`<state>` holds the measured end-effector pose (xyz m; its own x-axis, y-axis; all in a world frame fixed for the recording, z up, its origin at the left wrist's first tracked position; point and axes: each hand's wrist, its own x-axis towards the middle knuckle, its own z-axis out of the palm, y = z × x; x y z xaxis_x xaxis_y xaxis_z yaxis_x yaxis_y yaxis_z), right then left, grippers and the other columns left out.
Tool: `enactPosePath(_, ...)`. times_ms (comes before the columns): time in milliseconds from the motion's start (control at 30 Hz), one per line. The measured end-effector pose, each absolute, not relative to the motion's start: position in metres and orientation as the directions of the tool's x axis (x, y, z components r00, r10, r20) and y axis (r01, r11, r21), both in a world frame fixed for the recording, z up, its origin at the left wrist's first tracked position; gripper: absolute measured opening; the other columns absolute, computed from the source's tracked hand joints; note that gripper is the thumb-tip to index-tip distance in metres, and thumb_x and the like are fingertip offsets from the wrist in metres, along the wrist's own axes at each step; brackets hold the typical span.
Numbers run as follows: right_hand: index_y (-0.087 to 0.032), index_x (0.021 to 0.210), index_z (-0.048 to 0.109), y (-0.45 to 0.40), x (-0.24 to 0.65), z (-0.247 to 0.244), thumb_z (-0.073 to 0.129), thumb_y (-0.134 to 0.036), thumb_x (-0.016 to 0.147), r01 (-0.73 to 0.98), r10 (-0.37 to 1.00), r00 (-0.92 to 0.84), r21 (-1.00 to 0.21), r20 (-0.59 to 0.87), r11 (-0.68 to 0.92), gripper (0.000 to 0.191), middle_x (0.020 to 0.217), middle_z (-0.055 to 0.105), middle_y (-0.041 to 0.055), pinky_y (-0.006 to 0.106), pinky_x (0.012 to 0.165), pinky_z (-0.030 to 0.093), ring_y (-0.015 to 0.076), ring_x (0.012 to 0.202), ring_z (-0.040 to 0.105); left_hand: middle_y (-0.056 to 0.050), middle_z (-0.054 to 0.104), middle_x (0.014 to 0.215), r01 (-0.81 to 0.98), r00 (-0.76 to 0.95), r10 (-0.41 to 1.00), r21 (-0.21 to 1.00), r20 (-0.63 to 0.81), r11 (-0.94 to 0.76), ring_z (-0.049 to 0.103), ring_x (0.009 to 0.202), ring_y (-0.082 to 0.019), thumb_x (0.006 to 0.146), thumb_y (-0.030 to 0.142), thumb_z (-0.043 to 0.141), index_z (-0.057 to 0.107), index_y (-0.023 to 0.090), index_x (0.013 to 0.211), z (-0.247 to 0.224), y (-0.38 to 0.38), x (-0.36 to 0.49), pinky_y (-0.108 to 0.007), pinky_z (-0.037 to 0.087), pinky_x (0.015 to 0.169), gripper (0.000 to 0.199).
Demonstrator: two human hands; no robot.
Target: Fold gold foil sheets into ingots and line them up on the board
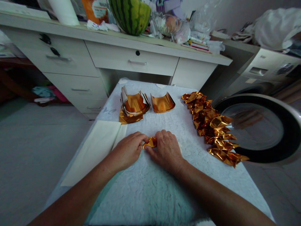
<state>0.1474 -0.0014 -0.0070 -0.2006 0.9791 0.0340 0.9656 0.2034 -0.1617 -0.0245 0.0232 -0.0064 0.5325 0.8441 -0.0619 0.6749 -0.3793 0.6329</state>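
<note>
Between my hands, on the cloth-covered table, lies a small piece of shiny gold foil paper, partly folded. My left hand grips its left end between thumb and curled fingers. At the other end my right hand presses down, fingers together over the foil and thumb at its near edge. Beyond them stands a stack of curved gold foil sheets with white backs. A single curved gold sheet rests beside that stack. To the right runs a row of several folded gold foil pieces.
White paper sheets lie along the table's left side. A white desk with drawers stands behind, carrying a cut watermelon and plastic bags. At the right, a washing machine's round door hangs open close to the table edge.
</note>
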Motion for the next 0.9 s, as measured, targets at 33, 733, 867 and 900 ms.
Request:
enactPosePath(33,-0.016,0.093,0.059,-0.0013,0.1473,-0.0076,0.057,-0.059,0.086,0.966,0.980,-0.197,-0.162,0.032,0.200,0.044,0.093,0.061,0.0108,0.040,0.080,0.041,0.0276,0.091,0.054,-0.004,0.062,0.097,0.671,0.536,0.842,0.636,-0.061,-0.381,0.059,0.095,-0.019,0.084,0.007,0.041,0.063,0.021,0.097,-0.0061,0.0234,-0.0245,-0.030,0.045,0.083,0.028)
enactPosePath(733,-0.017,0.090,0.058,-0.0008,0.1543,-0.0037,0.056,-0.034,0.090,0.948,0.976,-0.217,-0.237,0.018,0.215,0.017,0.093,0.061,0.0083,0.035,0.077,0.038,0.0235,0.087,0.054,0.001,0.056,0.089,0.703,0.509,0.858,0.608,-0.067,-0.369,0.056,0.085,-0.018,0.077,0.013,0.052,0.056,0.022,0.099,-0.0021,0.0194,-0.0261,-0.030,0.039,0.074,0.024)
enactPosePath(867,-0.017,0.090,0.058,0.0001,0.1543,-0.0048,0.055,-0.034,0.090,0.947,0.976,-0.215,-0.238,0.021,0.214,0.017,0.093,0.061,0.0084,0.035,0.078,0.038,0.0231,0.087,0.053,0.001,0.055,0.084,0.743,0.434,0.897,0.599,-0.090,-0.300,0.055,0.078,-0.017,0.080,0.020,0.058,0.053,0.021,0.094,-0.0035,0.0187,-0.0244,-0.029,0.038,0.068,0.015)
enactPosePath(900,-0.018,0.090,0.058,0.0003,0.1543,-0.0049,0.055,-0.034,0.090,0.948,0.977,-0.213,-0.239,0.023,0.212,0.017,0.092,0.061,0.0083,0.036,0.078,0.038,0.0231,0.087,0.053,0.002,0.055,0.083,0.752,0.425,0.901,0.589,-0.090,-0.296,0.055,0.077,-0.017,0.080,0.021,0.059,0.052,0.021,0.093,-0.0038,0.0186,-0.0238,-0.028,0.037,0.068,0.014)
